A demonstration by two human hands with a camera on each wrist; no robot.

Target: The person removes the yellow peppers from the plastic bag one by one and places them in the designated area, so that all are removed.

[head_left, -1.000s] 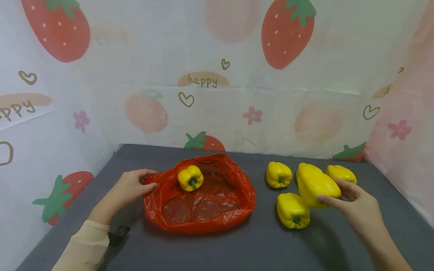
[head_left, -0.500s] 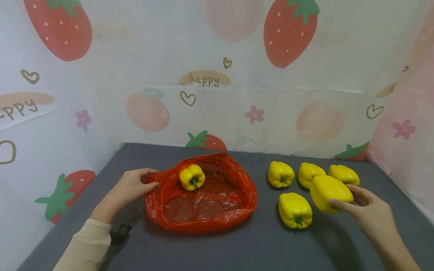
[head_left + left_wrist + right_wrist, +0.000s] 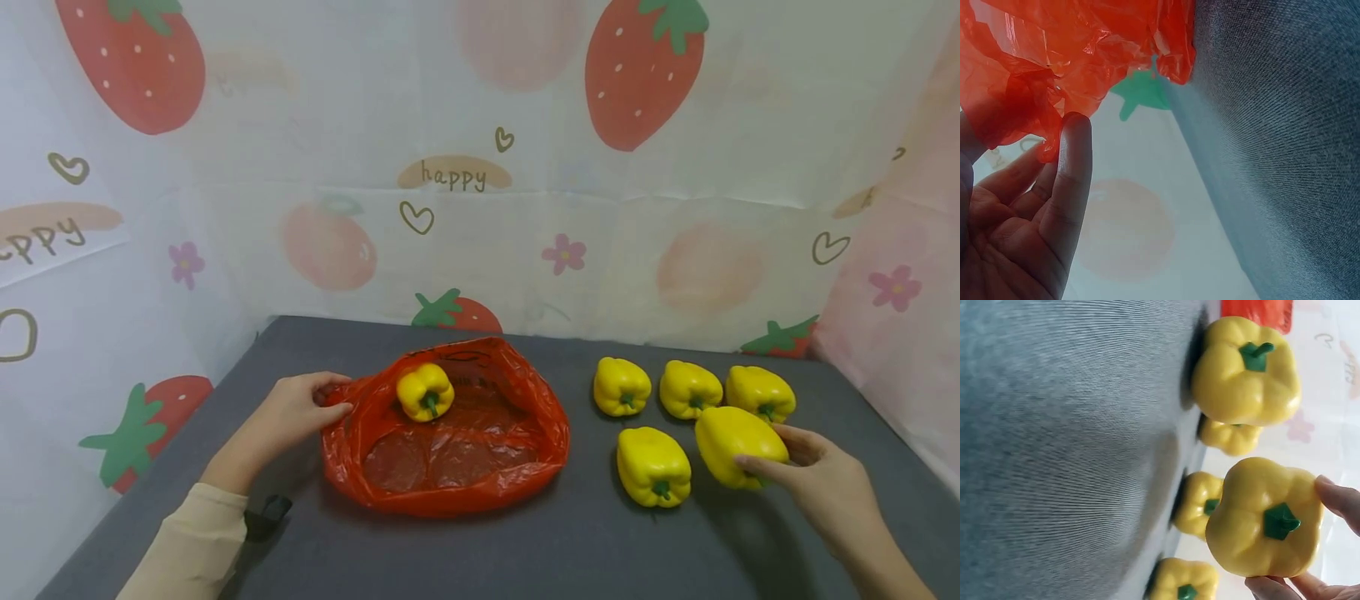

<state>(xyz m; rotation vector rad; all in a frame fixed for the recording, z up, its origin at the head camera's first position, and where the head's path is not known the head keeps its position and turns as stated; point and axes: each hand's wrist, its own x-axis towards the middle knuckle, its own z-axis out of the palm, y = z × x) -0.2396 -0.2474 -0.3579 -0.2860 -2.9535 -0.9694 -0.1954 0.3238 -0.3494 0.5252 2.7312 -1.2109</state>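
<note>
My left hand (image 3: 288,421) pinches the left rim of a red plastic bag (image 3: 450,502), whose mouth gapes wide on the table. Thin crumpled plastic shows between thumb and fingers in the left wrist view. Inside the bag, toward its back left, rests one yellow bell pepper (image 3: 424,392). On the right side, my right hand (image 3: 828,483) grips another yellow bell pepper (image 3: 738,446) between thumb and fingers. In the right wrist view this held pepper (image 3: 1266,519) has its green stem facing the camera and is raised off the table.
Several more yellow peppers stand on the dark grey table (image 3: 525,550): a front one (image 3: 654,467) left of the held pepper, and a back row with a left (image 3: 622,387), a middle (image 3: 690,388) and a right pepper (image 3: 761,393). A strawberry-print curtain (image 3: 637,275) hangs behind.
My right hand has moved the held pepper to the right and toward me, and lower in view, uncovering the back middle pepper. My left hand keeps its hold on the bag's rim.
</note>
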